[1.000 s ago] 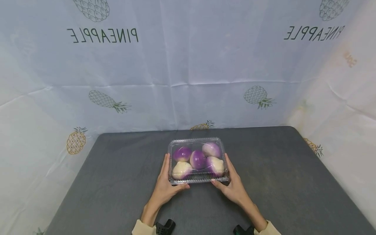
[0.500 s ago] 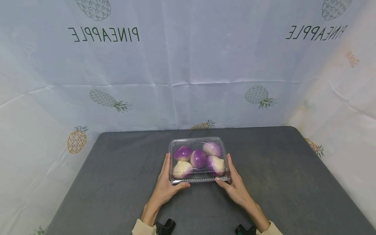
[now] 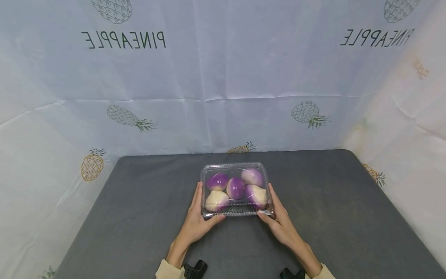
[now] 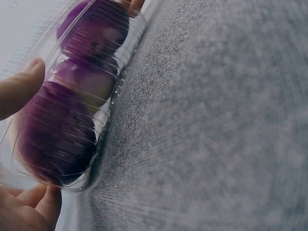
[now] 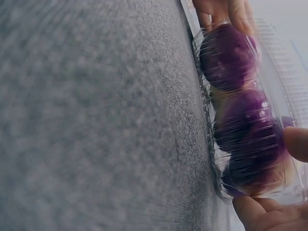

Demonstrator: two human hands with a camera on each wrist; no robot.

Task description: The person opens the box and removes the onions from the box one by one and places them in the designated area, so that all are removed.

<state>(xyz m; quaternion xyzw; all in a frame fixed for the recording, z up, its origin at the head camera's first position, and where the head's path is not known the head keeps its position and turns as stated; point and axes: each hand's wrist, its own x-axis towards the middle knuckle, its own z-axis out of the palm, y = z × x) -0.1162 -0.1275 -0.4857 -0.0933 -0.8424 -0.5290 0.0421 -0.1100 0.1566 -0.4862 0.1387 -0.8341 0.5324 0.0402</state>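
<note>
A clear plastic clamshell container (image 3: 237,209) sits on the dark table in the head view, its lid closed. Inside lie several purple-and-white turnips (image 3: 235,188), seen through the ribbed wall as purple rounds (image 4: 57,132) in the left wrist view. My left hand (image 3: 196,223) grips the container's left side, thumb along the front edge. Holding the opposite side is my right hand (image 3: 281,223), its thumb at the front right corner. In the right wrist view, the thumb (image 5: 296,143) is over the lid rim and fingers (image 5: 255,211) press the side wall.
The dark grey table (image 3: 150,193) extends on both sides of the container. Behind it hangs a pale cloth (image 3: 209,77) printed with pineapples. Black wrist devices (image 3: 196,269) are at the sleeves (image 3: 170,270).
My right thumb has slid to the right along the container's front edge. The container and my left hand stay nearly where they were; the head view has shifted slightly.
</note>
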